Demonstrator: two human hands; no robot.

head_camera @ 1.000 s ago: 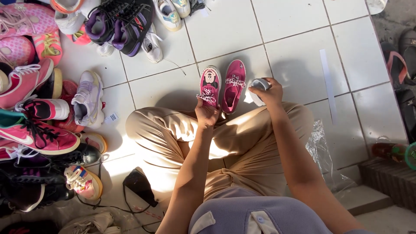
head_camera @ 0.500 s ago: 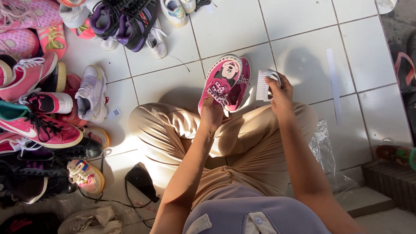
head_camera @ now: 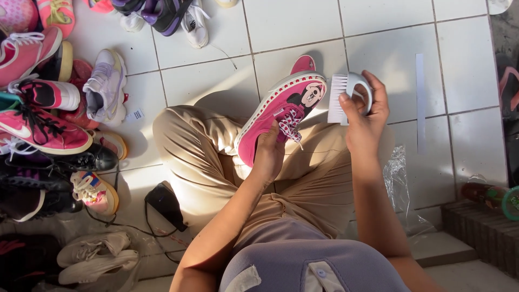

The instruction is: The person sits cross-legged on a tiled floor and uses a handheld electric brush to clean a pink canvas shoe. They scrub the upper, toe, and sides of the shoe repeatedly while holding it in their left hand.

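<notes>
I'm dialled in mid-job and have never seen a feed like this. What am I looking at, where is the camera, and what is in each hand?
There is no machine here: a seated person works with bare hands, and the single camera sits on their head, looking down over their lap to a white tiled floor. The left hand grips a pink child's shoe with a cartoon print. The right hand holds a white scrub brush, bristles facing the shoe's toe. A second pink shoe lies behind. A pile of shoes fills the left, and a clear plastic bag lies on the right.
</notes>
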